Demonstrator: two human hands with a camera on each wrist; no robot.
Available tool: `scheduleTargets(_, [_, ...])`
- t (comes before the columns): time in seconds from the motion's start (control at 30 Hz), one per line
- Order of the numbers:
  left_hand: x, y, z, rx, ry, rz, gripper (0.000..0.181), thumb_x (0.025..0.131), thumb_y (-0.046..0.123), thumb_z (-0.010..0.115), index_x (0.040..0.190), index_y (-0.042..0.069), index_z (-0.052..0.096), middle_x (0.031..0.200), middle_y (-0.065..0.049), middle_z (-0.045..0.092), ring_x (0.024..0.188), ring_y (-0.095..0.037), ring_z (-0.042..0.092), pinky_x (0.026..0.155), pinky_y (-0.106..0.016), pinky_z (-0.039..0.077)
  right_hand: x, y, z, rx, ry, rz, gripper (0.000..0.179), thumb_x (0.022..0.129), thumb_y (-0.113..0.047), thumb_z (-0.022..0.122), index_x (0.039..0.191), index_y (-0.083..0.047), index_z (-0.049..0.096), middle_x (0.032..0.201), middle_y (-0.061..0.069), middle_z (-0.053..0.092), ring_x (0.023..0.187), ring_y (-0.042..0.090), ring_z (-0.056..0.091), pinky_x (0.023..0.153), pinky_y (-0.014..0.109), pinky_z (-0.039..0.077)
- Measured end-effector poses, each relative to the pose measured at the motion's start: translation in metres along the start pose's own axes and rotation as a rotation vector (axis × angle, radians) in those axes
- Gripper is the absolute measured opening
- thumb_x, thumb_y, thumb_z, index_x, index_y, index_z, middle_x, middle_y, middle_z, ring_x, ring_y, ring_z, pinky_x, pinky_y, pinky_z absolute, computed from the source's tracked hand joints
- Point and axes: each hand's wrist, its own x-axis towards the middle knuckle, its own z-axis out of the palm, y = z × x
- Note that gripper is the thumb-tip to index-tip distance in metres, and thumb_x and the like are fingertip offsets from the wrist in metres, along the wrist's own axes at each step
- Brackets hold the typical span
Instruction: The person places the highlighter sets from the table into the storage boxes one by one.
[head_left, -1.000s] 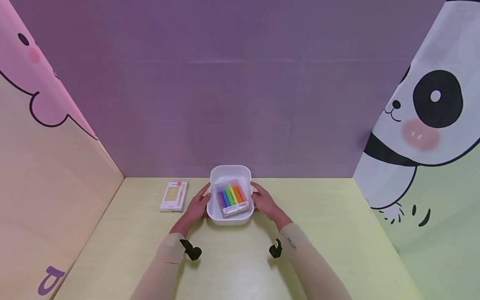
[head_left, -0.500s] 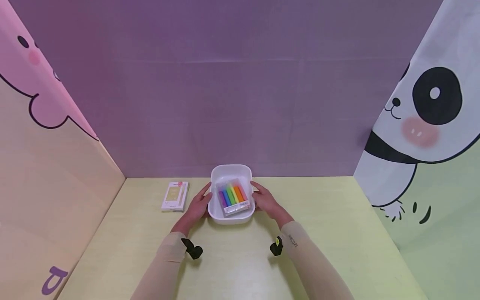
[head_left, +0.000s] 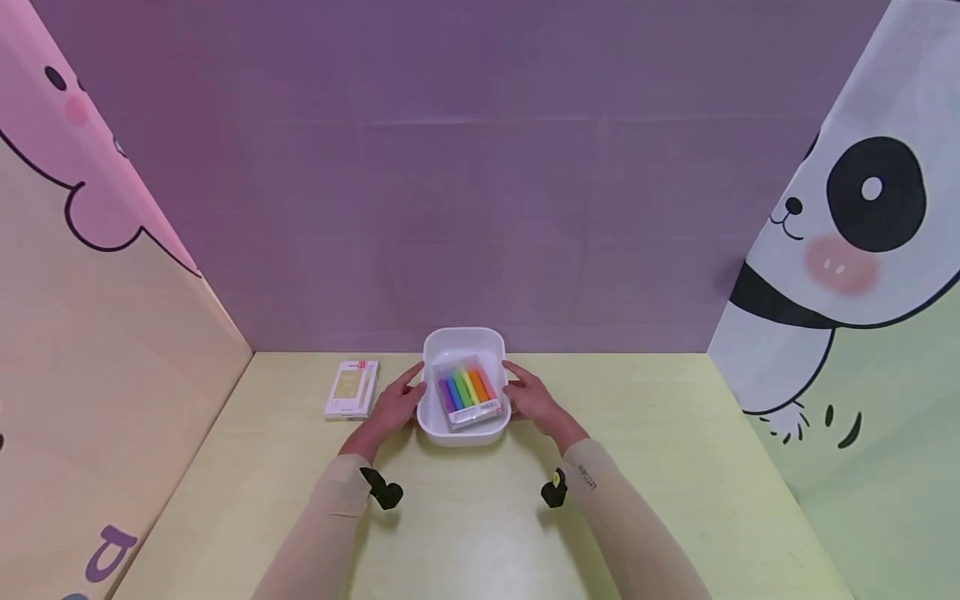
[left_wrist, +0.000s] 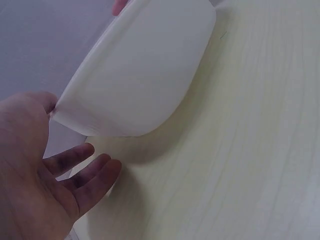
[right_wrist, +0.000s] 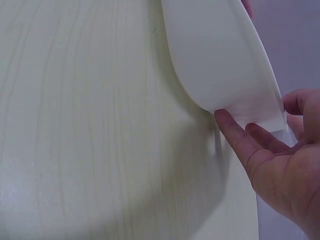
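A white plastic tub with rounded corners stands at the back of the table. In it lies a clear pack of rainbow-coloured sticks, slightly tilted; their exact kind is hard to tell. My left hand holds the tub's left side; the left wrist view has the thumb at the rim of the tub and several curled fingers below it. On the opposite side my right hand holds the tub, thumb at the rim and fingertips against the outer wall, as the right wrist view shows.
A flat white box with a gold panel lies left of the tub. The pale wooden table ends at a purple backdrop. Side panels with cartoon animals stand left and right.
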Motion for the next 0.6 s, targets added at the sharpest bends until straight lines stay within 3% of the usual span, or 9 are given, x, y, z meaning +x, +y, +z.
scheduleTargets(0.13, [-0.001, 0.004, -0.005, 0.071, -0.001, -0.002, 0.052, 0.103, 0.029, 0.050, 0.152, 0.020, 0.035, 0.117, -0.021, 0.058, 0.085, -0.026, 0.059, 0.068, -0.034, 0.052, -0.001, -0.001, 0.000, 0.012, -0.002, -0.002, 0.056, 0.100, -0.010, 0.047, 0.153, -0.022, 0.033, 0.139, 0.025, 0.045, 0.100, 0.032, 0.063, 0.074, 0.044, 0.056])
scheduleTargets(0.43, [-0.004, 0.011, -0.014, 0.117, 0.070, 0.093, 0.051, 0.099, 0.022, 0.056, 0.145, 0.005, 0.042, 0.120, -0.025, 0.058, 0.084, -0.034, 0.064, 0.065, -0.035, 0.054, -0.002, -0.001, 0.001, 0.006, 0.013, -0.002, 0.056, 0.100, -0.010, 0.047, 0.153, -0.022, 0.033, 0.139, 0.025, 0.045, 0.100, 0.033, 0.063, 0.075, 0.045, 0.056])
scheduleTargets(0.6, [-0.004, 0.015, -0.022, 0.176, 0.117, 0.148, 0.050, 0.095, 0.017, 0.062, 0.140, 0.002, 0.046, 0.118, -0.025, 0.059, 0.097, -0.038, 0.063, 0.081, -0.045, 0.052, -0.003, -0.001, 0.003, -0.008, 0.026, 0.005, 0.055, 0.100, -0.011, 0.048, 0.152, -0.023, 0.034, 0.138, 0.024, 0.046, 0.099, 0.032, 0.063, 0.075, 0.044, 0.056])
